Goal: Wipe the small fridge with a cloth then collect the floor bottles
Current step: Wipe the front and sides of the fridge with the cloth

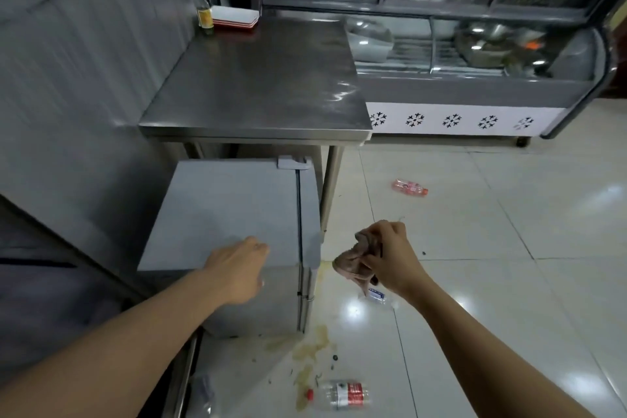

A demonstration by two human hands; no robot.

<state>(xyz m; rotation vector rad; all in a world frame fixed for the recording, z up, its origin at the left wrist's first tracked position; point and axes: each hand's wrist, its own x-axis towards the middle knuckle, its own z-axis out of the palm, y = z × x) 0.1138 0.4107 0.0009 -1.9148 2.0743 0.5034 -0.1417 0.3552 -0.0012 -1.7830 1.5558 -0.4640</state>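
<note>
Two hands at work. Right hand (pixel 386 256), lower centre: clenched round your bunched brown cloth (pixel 353 265), hanging beside the small grey box-shaped fridge (pixel 234 214). Left hand (pixel 237 270): loosely curled, empty, on its top's near edge. Spread the cloth flat, then wipe in overlapping strokes. Three plastic floor bottles (pixel 339 395) wait.

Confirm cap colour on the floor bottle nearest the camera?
Red, on the clear bottle with a red-and-white label; the head view shows it.

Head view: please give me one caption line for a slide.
Left hand rests on the fridge, right hand holds a cloth; bottles lie on the floor.
</note>
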